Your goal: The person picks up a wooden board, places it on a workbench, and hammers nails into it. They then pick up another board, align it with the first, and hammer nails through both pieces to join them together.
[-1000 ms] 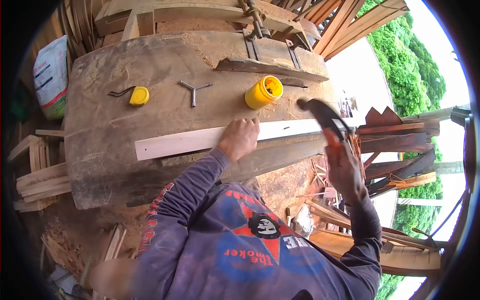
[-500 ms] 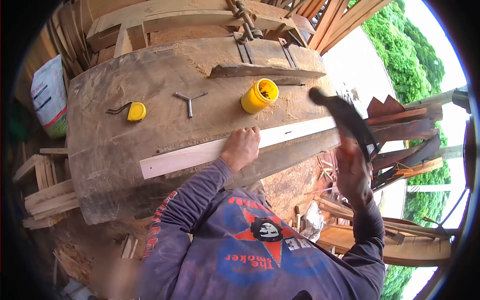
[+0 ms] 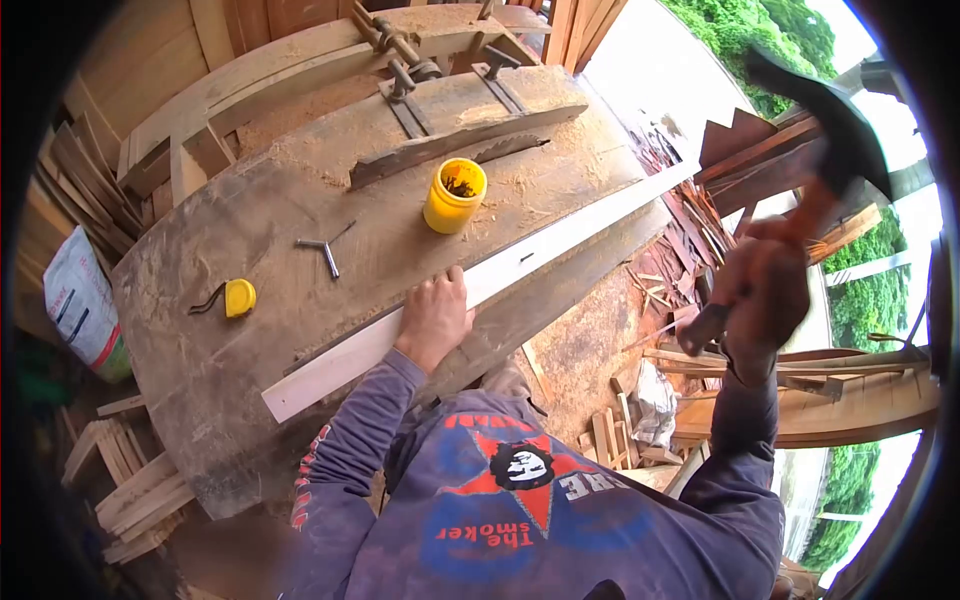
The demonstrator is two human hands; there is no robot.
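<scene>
Your right hand (image 3: 768, 290) grips a claw hammer (image 3: 842, 135), head curved and dark, handle orange; your left hand (image 3: 434, 320) clasps a pale wood strip (image 3: 575, 234). Strip: long, flat, straight-edged, a slender dark mark (image 3: 526, 257) mid-length; lies along the near side of a worn, sawdust-strewn bench (image 3: 200, 350).

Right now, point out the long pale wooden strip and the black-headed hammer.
Long pale wooden strip (image 3: 492, 279), head view: on its upper face.
Black-headed hammer (image 3: 846, 143), head view: on its head.
</scene>
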